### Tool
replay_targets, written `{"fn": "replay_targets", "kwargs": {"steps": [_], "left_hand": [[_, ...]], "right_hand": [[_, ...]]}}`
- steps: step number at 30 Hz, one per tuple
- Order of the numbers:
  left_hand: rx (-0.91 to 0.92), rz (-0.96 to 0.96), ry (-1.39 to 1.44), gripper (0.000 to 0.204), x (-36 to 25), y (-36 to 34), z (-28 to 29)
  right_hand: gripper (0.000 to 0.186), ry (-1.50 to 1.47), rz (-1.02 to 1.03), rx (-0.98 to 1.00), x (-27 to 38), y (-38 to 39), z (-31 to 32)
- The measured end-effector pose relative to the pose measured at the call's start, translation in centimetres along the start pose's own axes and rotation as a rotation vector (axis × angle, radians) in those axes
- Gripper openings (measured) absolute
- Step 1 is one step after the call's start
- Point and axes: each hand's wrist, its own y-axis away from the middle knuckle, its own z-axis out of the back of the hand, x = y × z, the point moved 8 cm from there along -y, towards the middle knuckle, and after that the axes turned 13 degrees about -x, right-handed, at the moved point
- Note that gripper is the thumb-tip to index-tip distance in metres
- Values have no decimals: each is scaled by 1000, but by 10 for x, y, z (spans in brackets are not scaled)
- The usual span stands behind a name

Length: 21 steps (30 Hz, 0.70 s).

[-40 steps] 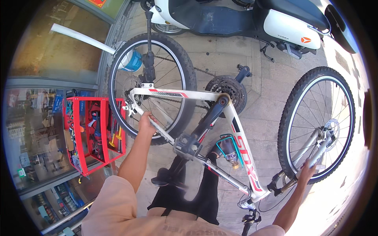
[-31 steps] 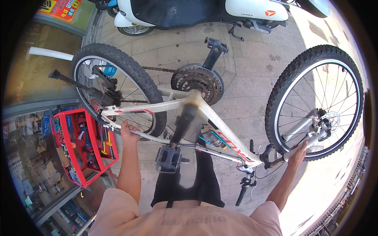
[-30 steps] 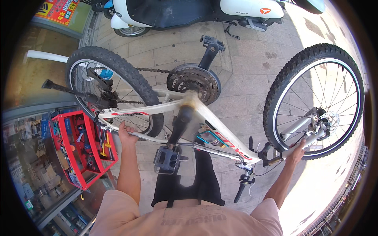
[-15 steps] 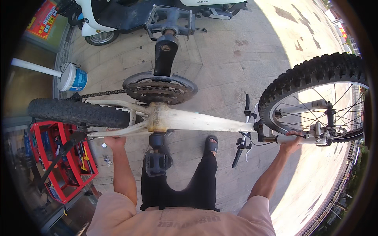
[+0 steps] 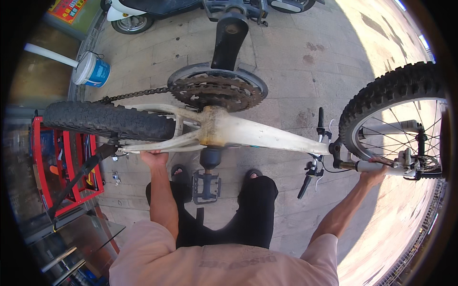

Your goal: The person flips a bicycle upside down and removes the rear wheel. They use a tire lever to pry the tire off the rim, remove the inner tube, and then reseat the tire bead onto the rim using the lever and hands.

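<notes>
A white, worn bicycle frame [image 5: 272, 134] hangs upside down across the view in front of me, its bottom bracket rusty. My left hand [image 5: 155, 158] is closed round the near rear stay [image 5: 183, 143], beside the knobby rear tyre [image 5: 109, 121]; its fingers are partly hidden under the tube. On the right, my right hand [image 5: 373, 175] wraps the white front fork leg [image 5: 365, 166] next to the front tyre [image 5: 381, 95]. Rusty chainrings [image 5: 229, 93] and a chain [image 5: 133, 94] show on the far side. The handlebar [image 5: 311, 170] hangs below the frame.
At left stand a red tool rack [image 5: 67, 167] with tools and a glass-topped table [image 5: 98, 233]. Beyond are a white-and-blue bucket [image 5: 98, 72] with a pole and a parked scooter [image 5: 162, 9]. A near-side pedal [image 5: 206, 187] sticks out toward my legs.
The bicycle sits further right in view, its cranks swung along with it, both hands still gripping. My left foot now shows beside the near pedal. The background has shifted with the head view.
</notes>
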Motion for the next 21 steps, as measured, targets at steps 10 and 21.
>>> {"fn": "replay_targets", "kwargs": {"steps": [10,21], "left_hand": [[-72,-73,-184,28,-31,-5,7],[-318,58,-335,21,-34,75,-7]], "right_hand": [[38,19,-47,-45,-3,1,-10],[46,-25,-226,81,-23,-9,23]]}}
